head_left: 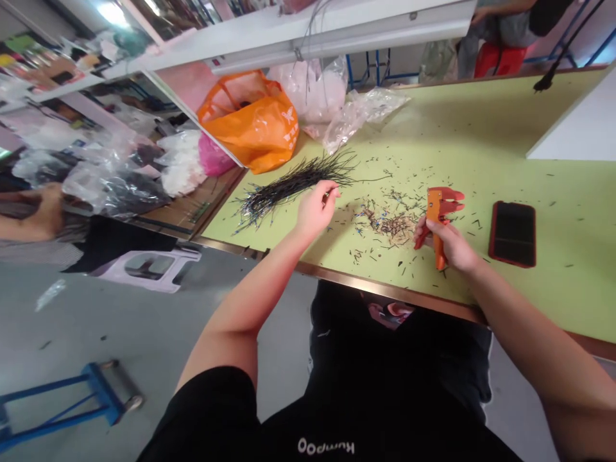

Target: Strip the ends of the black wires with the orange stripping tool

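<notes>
My right hand [450,244] is wrapped round the handles of an orange and red wire stripper [437,212], held upright above the table with its jaws at the top. My left hand [316,208] is closed, thumb and fingers curled together; something dark shows between them, too small to make out. Just behind it lies a bundle of thin black wires [293,183], pale at their near left ends. Between my two hands, short wire offcuts [392,224] are heaped and scattered over the yellow-green table [481,128].
A phone [513,233] lies right of the stripper. An orange bag [255,125] and a clear plastic bag [360,115] stand behind the wires. A shelf [308,32] runs overhead. At left are another person's arm [33,218] and a pale stool [149,269].
</notes>
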`<action>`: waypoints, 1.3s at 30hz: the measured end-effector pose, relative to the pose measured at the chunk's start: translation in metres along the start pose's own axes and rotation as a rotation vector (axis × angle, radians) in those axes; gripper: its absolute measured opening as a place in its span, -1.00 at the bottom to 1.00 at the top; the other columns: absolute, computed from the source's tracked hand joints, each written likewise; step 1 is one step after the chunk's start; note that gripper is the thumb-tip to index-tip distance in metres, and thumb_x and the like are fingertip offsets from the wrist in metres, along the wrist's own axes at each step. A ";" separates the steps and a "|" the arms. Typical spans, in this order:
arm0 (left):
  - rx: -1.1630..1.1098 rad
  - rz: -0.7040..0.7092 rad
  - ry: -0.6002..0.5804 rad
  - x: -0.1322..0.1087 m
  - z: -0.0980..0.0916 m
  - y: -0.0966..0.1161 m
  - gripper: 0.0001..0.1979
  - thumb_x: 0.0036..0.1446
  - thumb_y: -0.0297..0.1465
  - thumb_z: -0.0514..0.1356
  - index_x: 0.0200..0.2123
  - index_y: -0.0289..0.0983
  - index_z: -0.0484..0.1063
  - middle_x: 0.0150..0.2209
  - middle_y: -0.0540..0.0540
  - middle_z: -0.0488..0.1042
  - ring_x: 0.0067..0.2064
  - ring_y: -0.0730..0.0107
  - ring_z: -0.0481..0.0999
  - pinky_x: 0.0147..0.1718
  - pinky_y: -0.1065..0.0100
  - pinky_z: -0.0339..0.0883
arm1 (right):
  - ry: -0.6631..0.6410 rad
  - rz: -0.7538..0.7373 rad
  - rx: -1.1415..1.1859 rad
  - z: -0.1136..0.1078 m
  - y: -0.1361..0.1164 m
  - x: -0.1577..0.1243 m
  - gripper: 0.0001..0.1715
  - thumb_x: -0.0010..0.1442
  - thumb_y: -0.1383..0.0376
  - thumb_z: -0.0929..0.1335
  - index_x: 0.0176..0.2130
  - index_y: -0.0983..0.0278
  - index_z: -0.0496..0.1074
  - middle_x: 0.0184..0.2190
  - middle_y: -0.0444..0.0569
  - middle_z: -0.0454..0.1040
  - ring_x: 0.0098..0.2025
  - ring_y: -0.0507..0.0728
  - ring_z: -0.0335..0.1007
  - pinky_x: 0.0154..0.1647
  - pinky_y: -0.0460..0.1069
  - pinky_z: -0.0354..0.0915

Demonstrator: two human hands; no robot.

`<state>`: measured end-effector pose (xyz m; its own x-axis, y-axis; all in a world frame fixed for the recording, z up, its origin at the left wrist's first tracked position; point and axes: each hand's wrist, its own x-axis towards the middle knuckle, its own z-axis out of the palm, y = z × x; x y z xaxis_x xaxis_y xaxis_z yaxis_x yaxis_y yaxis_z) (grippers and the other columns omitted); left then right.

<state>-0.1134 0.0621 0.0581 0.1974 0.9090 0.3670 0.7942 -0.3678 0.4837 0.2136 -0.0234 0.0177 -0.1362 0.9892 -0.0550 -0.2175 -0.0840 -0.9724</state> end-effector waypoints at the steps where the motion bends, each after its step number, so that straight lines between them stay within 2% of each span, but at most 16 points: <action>1: -0.032 0.035 0.016 -0.006 0.001 0.008 -0.70 0.51 -0.25 0.03 0.08 -0.23 0.48 -0.12 -0.12 0.70 -0.31 0.37 0.59 -0.26 0.38 0.40 | 0.006 -0.011 0.014 0.001 -0.002 -0.001 -0.44 0.06 -0.22 0.59 -0.32 0.16 0.52 -0.41 -0.07 0.51 -0.40 0.18 0.45 -0.33 0.11 0.53; 4: -0.037 0.147 0.029 -0.019 0.003 0.029 -0.68 0.50 -0.22 0.05 0.04 -0.22 0.54 -0.18 -0.10 0.70 -0.35 0.39 0.56 -0.28 0.36 0.39 | 0.037 -0.066 0.054 0.003 -0.007 -0.002 -0.49 0.05 -0.14 0.62 -0.33 0.15 0.50 -0.37 -0.07 0.49 -0.34 0.20 0.47 -0.28 0.12 0.55; 10: 0.160 0.336 -0.028 -0.027 0.005 0.048 -0.63 0.52 -0.24 0.00 0.00 -0.19 0.61 -0.14 -0.16 0.71 -0.22 0.27 0.65 -0.23 0.28 0.42 | 0.067 -0.120 0.101 0.005 -0.014 -0.005 -0.43 0.03 -0.16 0.62 -0.21 0.13 0.49 -0.31 -0.08 0.51 -0.26 0.24 0.53 -0.15 0.22 0.58; 17: 0.235 0.434 -0.002 -0.025 0.008 0.048 -0.62 0.54 -0.26 -0.01 -0.01 -0.17 0.63 -0.24 -0.16 0.69 -0.22 0.26 0.66 -0.31 0.29 0.36 | 0.063 -0.126 0.103 0.008 -0.015 -0.005 -0.46 0.03 -0.11 0.64 -0.22 0.14 0.49 -0.30 -0.06 0.53 -0.22 0.25 0.56 -0.09 0.25 0.59; 22: 0.193 0.508 -0.008 -0.025 0.014 0.041 -0.64 0.52 -0.26 0.02 -0.05 -0.18 0.63 -0.32 -0.15 0.66 -0.34 0.29 0.60 -0.40 0.30 0.30 | 0.094 -0.138 0.107 0.003 -0.011 -0.002 -0.45 0.04 -0.13 0.64 -0.28 0.17 0.47 -0.33 -0.06 0.53 -0.24 0.23 0.58 -0.11 0.22 0.62; 28: 0.190 0.634 0.133 -0.019 0.022 0.041 -0.70 0.52 -0.33 0.07 -0.09 -0.22 0.63 -0.35 -0.10 0.67 -0.38 0.38 0.59 -0.44 0.35 0.23 | 0.033 -0.172 0.040 0.002 -0.002 0.001 -0.50 0.12 -0.09 0.63 -0.24 0.19 0.50 -0.34 -0.08 0.57 -0.30 0.17 0.56 -0.16 0.14 0.59; 31: 0.184 0.640 0.092 -0.013 0.034 0.054 -0.70 0.53 -0.33 0.08 -0.04 -0.22 0.63 -0.32 -0.10 0.68 -0.39 0.37 0.58 -0.45 0.36 0.21 | 0.048 -0.214 -0.029 0.008 0.001 0.004 -0.52 0.17 -0.09 0.60 -0.25 0.19 0.50 -0.37 -0.10 0.55 -0.34 0.15 0.54 -0.15 0.13 0.55; 35: 0.131 0.679 -0.005 0.000 0.062 0.079 -0.66 0.56 -0.30 0.05 0.02 -0.20 0.64 -0.24 -0.14 0.68 -0.31 0.33 0.60 -0.42 0.36 0.24 | 0.070 -0.246 -0.128 0.012 0.003 0.009 -0.55 0.21 -0.07 0.58 -0.28 0.21 0.50 -0.37 -0.10 0.51 -0.34 0.13 0.48 -0.17 0.10 0.50; 39: 0.033 0.761 -0.004 0.015 0.091 0.091 -0.65 0.56 -0.24 0.09 -0.13 -0.22 0.66 -0.34 -0.10 0.62 -0.35 0.36 0.57 -0.48 0.38 0.18 | 0.148 -0.201 -0.137 0.005 0.002 0.012 -0.56 0.28 -0.06 0.52 -0.32 0.20 0.44 -0.42 -0.13 0.43 -0.40 0.10 0.39 -0.27 0.06 0.42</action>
<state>0.0139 0.0597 0.0356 0.6996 0.4083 0.5864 0.4553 -0.8872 0.0744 0.2069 -0.0128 0.0161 0.0414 0.9920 0.1190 -0.0919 0.1224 -0.9882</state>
